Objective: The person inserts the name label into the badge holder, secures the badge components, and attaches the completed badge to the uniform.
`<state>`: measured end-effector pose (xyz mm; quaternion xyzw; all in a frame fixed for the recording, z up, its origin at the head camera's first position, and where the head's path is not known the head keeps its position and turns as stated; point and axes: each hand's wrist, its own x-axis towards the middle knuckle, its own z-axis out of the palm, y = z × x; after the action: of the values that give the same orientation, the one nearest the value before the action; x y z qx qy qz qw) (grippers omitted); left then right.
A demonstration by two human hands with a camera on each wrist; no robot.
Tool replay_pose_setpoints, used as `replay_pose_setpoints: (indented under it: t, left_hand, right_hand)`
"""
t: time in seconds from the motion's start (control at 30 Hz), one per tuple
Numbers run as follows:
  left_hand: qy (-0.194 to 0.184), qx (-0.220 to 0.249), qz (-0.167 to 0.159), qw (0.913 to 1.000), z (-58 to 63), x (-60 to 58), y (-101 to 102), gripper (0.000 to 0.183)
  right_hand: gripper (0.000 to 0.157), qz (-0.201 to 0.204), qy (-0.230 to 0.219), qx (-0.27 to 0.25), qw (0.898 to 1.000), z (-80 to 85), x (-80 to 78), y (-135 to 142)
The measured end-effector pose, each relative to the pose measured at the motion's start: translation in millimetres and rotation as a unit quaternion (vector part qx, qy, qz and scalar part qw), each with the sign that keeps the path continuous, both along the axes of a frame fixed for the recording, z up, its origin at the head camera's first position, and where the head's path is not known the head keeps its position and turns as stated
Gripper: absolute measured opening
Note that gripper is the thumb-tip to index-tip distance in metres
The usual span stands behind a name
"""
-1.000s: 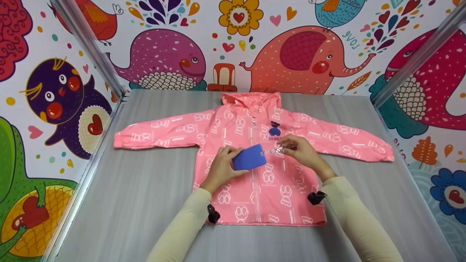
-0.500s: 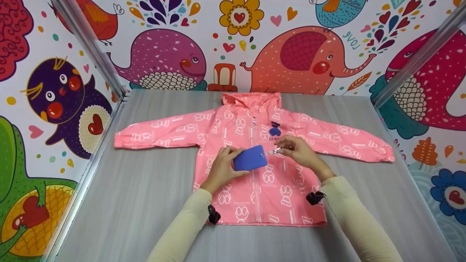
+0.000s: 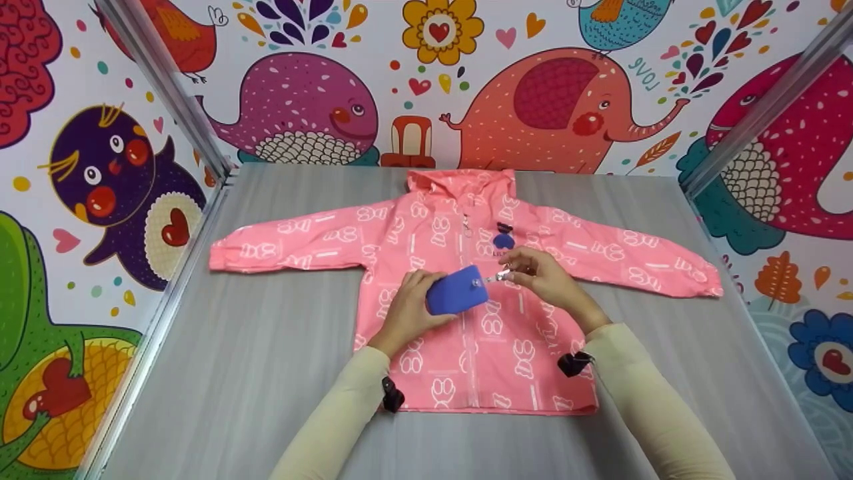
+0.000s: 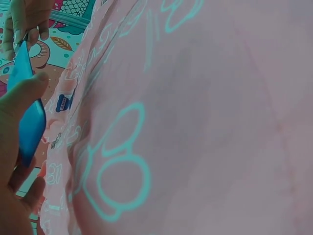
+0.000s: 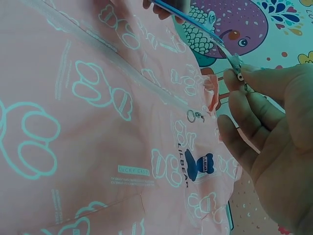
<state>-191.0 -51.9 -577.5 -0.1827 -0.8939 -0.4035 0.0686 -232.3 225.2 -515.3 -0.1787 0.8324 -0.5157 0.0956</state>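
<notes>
While curled, left fingers (image 3: 420, 280) around blue card (image 3: 457, 291).

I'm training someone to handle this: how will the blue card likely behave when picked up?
The blue card is probably stiff: held near one end, it doesn't droop. It's likely light, looking thin edge-on in the right wrist view. Its smooth face may be slippery.

We see a grey, faintly streaked table (image 3: 200, 373) filling the middle and bottom of the head view. Across the top runs a white wall (image 3: 380, 40) printed with cartoons: we make out a purple whale (image 3: 303, 100) at upper left, an orange elephant (image 3: 533, 127) right of centre and, at the left edge, a dark purple bird (image 3: 126, 183). Metal posts (image 3: 162, 87) slant down both upper corners.
</notes>
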Motion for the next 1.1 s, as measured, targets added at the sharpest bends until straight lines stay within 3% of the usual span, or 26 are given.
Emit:
replay_pose_setpoints:
  t: [0.33,0.67,0.9,1.1]
  left_hand:
    - [0.008,0.002,-0.018,0.9998,-0.6,-0.2,2,0.082]
    - [-0.019,0.009,-0.053,0.9984,1.0,-0.8,6,0.103]
    - [-0.007,0.002,-0.074,0.9972,3.3,-2.2,9,0.101]
    - [-0.018,-0.003,-0.076,0.9969,7.2,-1.2,12,0.102]
  right_hand:
    - [0.025,0.004,0.004,-0.009,1.000,9.1,5.1,-8]
    - [0.028,0.004,-0.005,-0.038,0.999,3.0,0.8,-9]
    - [0.026,0.013,0.005,-0.050,0.999,7.4,2.5,-14]
    - [0.025,0.018,0.017,-0.055,0.998,8.2,2.9,-15]
